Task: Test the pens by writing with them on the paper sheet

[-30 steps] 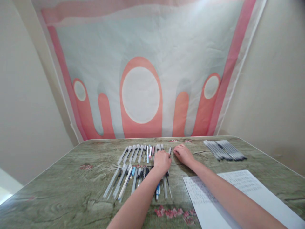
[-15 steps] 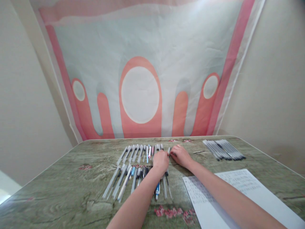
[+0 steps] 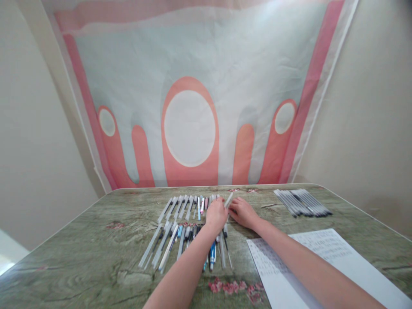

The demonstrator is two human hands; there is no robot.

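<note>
My left hand [image 3: 216,213] is closed, its fingertips at a slim translucent grey pen [image 3: 229,199] that stands tilted between my two hands. My right hand [image 3: 242,211] meets it from the right, fingers bent and pinched on the pen's lower part. The fingers hide most of that lower end. Under and left of my left hand lies a back row of pens and clear barrels [image 3: 181,208]. Nearer to me is a front row of pen parts [image 3: 165,246], partly covered by my left forearm; a blue pen [image 3: 213,254] shows beside it.
Several grey pens with dark tips [image 3: 302,202] lie side by side at the back right. A white sheet with handwriting [image 3: 347,262] lies at the front right under my right forearm. The wood-patterned table [image 3: 80,249] ends at a printed cloth [image 3: 189,56].
The pen between my hands has risen and now leans to the right, with more of it showing. My left hand has shifted slightly left; the laid-out rows look the same.
</note>
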